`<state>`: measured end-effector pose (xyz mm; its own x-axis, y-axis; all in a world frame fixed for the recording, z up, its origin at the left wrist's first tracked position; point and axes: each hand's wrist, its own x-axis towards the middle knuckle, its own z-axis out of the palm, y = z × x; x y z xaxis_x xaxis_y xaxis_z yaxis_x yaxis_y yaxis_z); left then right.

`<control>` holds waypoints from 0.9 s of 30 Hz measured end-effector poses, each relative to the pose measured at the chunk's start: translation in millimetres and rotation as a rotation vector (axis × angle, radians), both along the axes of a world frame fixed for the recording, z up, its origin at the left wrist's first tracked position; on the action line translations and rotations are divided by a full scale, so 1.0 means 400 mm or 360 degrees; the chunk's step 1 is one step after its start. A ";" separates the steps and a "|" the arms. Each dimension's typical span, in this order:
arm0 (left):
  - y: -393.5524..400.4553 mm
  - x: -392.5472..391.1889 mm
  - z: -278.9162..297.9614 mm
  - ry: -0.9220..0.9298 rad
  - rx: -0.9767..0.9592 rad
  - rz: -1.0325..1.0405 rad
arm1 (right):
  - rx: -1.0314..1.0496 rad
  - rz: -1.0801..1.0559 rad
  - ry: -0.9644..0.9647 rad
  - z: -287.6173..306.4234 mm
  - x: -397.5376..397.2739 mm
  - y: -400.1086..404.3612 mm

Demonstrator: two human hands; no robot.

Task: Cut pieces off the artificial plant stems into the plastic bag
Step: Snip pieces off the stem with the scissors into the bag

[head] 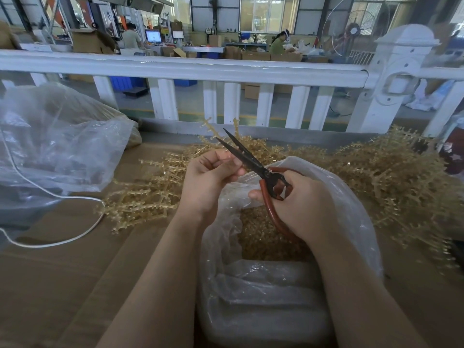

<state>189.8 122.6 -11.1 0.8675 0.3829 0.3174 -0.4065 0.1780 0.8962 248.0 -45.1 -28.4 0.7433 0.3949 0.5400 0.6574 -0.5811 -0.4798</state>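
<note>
My left hand (209,180) pinches a tan artificial plant stem (213,130) that sticks up past the fingers. My right hand (298,202) grips the red handles of black-bladed scissors (251,160). The blades are spread apart, pointing up and left, just right of the held stem. Below both hands stands an open clear plastic bag (346,197) with a layer of tan cut pieces (263,237) inside. Loose stems lie in a pile (150,194) on the cardboard to the left, and a bigger heap of stems (389,177) lies to the right.
A large crumpled clear bag (55,144) sits at the left on the cardboard-covered table (62,285). A white cord (57,243) loops across the cardboard. A white railing (190,69) runs along the far edge, with a workshop and people beyond.
</note>
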 end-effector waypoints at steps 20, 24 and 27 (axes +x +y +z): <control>-0.006 0.005 -0.006 -0.0024 0.0254 0.0164 | 0.0080 -0.0074 -0.0170 -0.007 -0.002 -0.004; -0.005 0.005 -0.003 -0.0009 0.0203 0.0131 | 0.0062 -0.0063 -0.0152 -0.014 0.004 0.001; -0.007 0.003 -0.002 0.0001 0.0184 0.0117 | 0.0050 -0.0081 -0.0132 -0.014 0.007 0.003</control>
